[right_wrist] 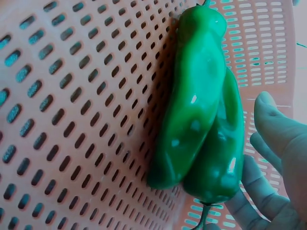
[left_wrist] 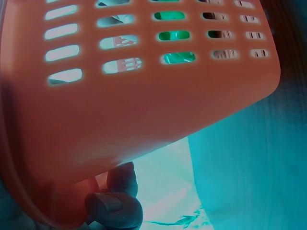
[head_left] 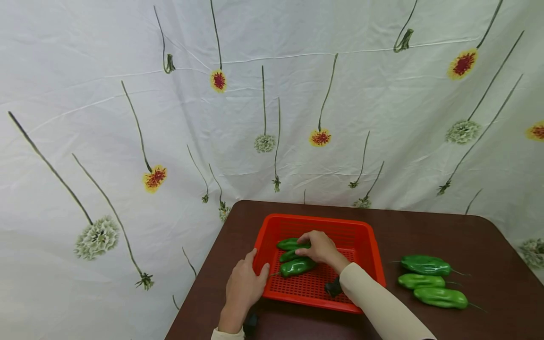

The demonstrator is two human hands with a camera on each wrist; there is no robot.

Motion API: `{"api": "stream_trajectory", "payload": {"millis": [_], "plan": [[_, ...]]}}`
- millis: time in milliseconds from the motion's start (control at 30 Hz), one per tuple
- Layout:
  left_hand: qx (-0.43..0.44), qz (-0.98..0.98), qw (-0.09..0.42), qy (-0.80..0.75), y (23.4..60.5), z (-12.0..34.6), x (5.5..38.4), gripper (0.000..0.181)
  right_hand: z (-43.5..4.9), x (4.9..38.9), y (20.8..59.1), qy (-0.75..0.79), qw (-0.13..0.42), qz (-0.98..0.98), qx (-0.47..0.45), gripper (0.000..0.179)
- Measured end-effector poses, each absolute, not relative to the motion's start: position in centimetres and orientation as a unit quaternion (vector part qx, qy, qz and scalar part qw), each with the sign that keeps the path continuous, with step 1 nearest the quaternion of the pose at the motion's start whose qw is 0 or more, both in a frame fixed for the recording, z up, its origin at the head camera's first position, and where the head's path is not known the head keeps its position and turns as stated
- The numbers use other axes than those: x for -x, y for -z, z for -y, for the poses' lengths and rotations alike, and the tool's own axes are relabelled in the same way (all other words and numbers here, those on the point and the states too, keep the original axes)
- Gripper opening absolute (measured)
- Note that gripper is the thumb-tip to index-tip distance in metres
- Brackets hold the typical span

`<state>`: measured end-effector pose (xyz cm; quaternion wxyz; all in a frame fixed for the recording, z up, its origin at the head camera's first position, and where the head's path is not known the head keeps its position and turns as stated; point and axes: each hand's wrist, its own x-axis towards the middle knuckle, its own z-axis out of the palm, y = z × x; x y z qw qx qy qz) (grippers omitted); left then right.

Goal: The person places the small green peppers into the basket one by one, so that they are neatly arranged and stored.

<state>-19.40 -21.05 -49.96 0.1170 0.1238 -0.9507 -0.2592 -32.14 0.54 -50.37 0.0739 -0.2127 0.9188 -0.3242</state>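
A red plastic basket (head_left: 314,298) with slotted walls stands on the table. My left hand (head_left: 245,282) grips its left rim; in the left wrist view, curled fingers (left_wrist: 115,208) show at that rim. Inside lie three green peppers, side by side: a far one (head_left: 287,244), a middle one (head_left: 287,256) and a glossy near one (head_left: 297,267). My right hand (head_left: 320,246) reaches into the basket over their right ends, thumb and fingers spread apart. In the right wrist view its fingers are beside the lower end of one pepper (right_wrist: 218,167); nothing shows between thumb and fingers.
To the right of the basket, three more green peppers lie on the dark brown table (head_left: 382,326): a darker one (head_left: 425,265), a small one (head_left: 420,281) and a lighter one (head_left: 440,297). Behind the table hangs a white flower-patterned cloth (head_left: 297,160).
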Motion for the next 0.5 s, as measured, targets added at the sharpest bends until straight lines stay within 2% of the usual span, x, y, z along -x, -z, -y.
{"api": "stream_trajectory", "payload": {"millis": [500], "plan": [[-0.122,0.95,0.124,0.258,50.0,21.0,19.4,0.061,-1.4,32.3,48.7,0.348,0.05,-0.914,0.203,0.036]]}}
